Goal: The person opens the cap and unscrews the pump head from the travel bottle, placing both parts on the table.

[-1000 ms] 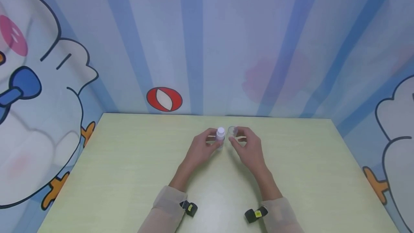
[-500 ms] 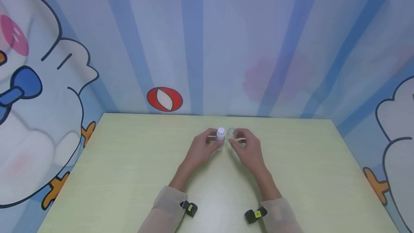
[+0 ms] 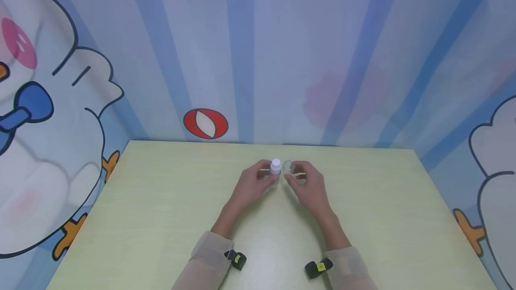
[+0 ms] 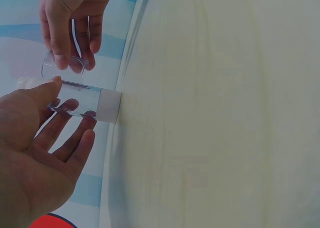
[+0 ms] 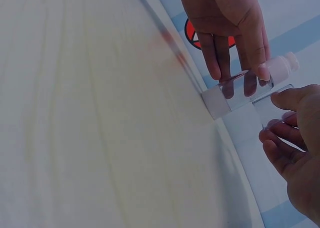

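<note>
My left hand (image 3: 251,185) holds a small clear bottle (image 3: 276,168) upright between thumb and fingers at the far middle of the table. In the left wrist view the bottle (image 4: 80,98) shows a see-through body and a white base (image 4: 108,106) close to or on the tabletop. Its white neck and top (image 5: 283,64) appear in the right wrist view. Just to the right, my right hand (image 3: 309,187) pinches a clear, round cup-like cap (image 3: 287,167) by its side. That cap (image 4: 61,69) is beside the bottle's body; whether they touch I cannot tell.
The pale wood-grain table (image 3: 161,218) ends at a blue striped printed backdrop (image 3: 274,57) just behind the hands. A dark wrist camera (image 3: 235,258) sits at the left sleeve and another wrist camera (image 3: 318,267) at the right.
My right hand and the clear cap have shifted slightly left, nearer the bottle. My left hand and the bottle stay almost where they were.
</note>
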Tool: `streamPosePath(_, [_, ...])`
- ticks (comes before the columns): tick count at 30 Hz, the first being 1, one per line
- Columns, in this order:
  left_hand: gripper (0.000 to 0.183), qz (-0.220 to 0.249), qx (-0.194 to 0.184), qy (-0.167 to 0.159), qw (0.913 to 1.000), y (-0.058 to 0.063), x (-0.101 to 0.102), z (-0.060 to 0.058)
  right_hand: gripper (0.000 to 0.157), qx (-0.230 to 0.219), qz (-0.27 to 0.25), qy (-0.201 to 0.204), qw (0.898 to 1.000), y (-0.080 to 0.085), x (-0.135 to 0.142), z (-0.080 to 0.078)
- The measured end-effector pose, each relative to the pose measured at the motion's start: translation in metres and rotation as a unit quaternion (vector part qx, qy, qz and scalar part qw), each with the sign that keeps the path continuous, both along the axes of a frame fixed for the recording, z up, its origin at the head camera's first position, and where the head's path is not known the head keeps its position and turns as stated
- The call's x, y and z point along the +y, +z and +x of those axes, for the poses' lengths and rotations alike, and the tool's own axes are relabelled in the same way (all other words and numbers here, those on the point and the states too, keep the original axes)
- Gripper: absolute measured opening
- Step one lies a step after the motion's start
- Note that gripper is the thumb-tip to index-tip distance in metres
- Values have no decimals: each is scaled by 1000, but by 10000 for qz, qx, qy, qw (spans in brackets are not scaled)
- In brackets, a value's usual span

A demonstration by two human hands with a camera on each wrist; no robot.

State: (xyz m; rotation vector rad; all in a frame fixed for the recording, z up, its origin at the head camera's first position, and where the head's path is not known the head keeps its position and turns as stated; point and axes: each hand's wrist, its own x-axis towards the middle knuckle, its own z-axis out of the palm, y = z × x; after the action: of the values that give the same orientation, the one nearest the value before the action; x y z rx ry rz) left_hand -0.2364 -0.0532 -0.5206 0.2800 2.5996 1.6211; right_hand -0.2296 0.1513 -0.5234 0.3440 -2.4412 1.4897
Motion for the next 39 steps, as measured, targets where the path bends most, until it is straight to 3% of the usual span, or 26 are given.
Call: streamPosePath(39, [42,71,150,-68,9998,2,1,0,26,-459,394,122,9981,-4,-1,1])
